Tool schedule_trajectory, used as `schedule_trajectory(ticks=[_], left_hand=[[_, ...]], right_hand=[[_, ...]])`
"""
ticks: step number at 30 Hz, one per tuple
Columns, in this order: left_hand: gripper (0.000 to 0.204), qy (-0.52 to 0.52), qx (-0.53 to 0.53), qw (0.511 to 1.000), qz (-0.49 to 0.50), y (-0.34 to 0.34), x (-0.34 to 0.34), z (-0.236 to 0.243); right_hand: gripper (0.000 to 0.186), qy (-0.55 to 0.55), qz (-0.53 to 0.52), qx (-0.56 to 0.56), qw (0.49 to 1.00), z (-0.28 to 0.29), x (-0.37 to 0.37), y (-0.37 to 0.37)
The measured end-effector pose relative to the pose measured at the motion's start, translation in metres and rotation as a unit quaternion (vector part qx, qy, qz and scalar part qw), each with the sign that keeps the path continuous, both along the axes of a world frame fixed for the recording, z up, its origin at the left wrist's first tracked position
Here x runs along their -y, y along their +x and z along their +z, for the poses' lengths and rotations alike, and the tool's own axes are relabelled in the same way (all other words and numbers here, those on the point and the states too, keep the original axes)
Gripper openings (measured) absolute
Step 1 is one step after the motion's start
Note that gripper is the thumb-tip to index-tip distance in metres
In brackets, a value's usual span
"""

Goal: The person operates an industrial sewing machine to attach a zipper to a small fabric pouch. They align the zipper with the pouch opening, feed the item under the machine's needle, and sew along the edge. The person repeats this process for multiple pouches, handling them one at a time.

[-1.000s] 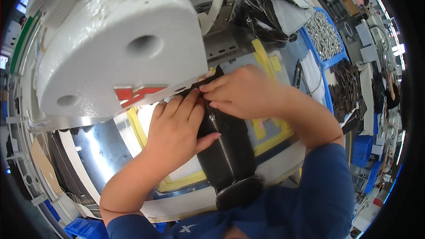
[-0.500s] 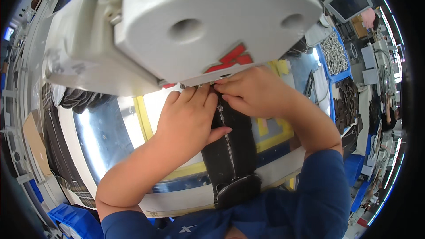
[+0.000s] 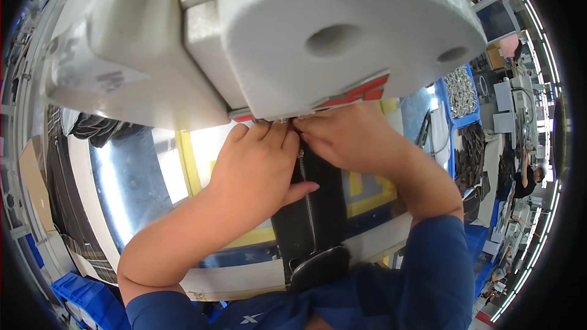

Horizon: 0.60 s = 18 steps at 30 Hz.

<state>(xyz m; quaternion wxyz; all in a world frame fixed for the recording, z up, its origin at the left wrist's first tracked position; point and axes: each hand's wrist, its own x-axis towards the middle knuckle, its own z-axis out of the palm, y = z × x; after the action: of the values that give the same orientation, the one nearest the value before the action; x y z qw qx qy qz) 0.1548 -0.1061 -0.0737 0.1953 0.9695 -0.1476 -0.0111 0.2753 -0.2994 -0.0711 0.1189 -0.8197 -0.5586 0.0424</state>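
Observation:
A black fabric piece [image 3: 327, 201] with a metal zipper [image 3: 310, 214] down its length lies under the white sewing machine head [image 3: 361, 18]. My left hand [image 3: 254, 168] rests flat on its left side, thumb stretched toward the zipper, fingertips reaching beneath the machine's lower edge. Opposite it, my right hand [image 3: 348, 134] has its fingers bent and pinched on the fabric's far end, close to the left fingertips. The machine head hides the needle area and the tips of some fingers. Toward my body, the fabric ends in a rounded flap with a zipper edge [image 3: 321, 263].
At the right stands a blue bin [image 3: 460, 95] of metal pieces, with dark strips [image 3: 471, 156] nearer me. Dark zippered fabric [image 3: 67, 183] lies at the left. A blue crate [image 3: 88, 299] sits lower left. A person [image 3: 529, 177] is at the far right.
The view has shifted, so the machine head looks larger and further right. My hands stay on the fabric, the right fingers now slightly closer to the left ones.

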Motion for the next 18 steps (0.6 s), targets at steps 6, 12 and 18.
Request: schedule_trajectory(ticks=[6, 12, 18], left_hand=[[0.077, -0.022, 0.034, 0.999, -0.005, 0.001, 0.001, -0.005], [0.079, 0.002, 0.027, 1.0, -0.004, -0.001, -0.003, 0.0], [0.08, 0.005, 0.002, 1.0, -0.007, 0.005, 0.005, 0.007]], right_hand=[[0.025, 0.035, -0.018, -0.029, 0.999, -0.002, 0.01, -0.001], [0.026, 0.048, 0.005, -0.014, 0.999, -0.014, 0.008, -0.003], [0.02, 0.057, -0.007, -0.007, 0.998, -0.016, 0.017, -0.008]])
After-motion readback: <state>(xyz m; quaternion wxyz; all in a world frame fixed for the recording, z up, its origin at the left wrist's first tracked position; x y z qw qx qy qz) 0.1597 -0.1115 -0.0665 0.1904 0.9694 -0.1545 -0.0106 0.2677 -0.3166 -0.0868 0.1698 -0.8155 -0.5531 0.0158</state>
